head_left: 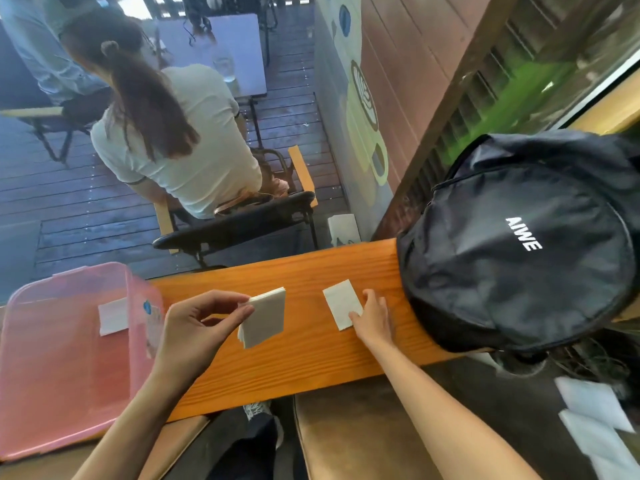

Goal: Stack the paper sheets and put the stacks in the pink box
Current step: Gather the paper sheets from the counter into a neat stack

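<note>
My left hand (197, 327) pinches a small stack of white paper sheets (265, 318) by its left edge, just above the orange wooden table (294, 362). To the right, a single white sheet (341, 304) lies flat on the table, and my right hand (374, 317) rests on its lower right corner, fingers spread. The translucent pink box (65, 358) stands at the table's left end, with a white stack of paper (112, 317) lying inside it.
A black backpack (519, 244) covers the table's right end, close to my right hand. A person sits on a chair (235, 226) beyond the table, back turned. White sheets (595, 417) lie low at the right. A wooden railing (450, 109) runs behind.
</note>
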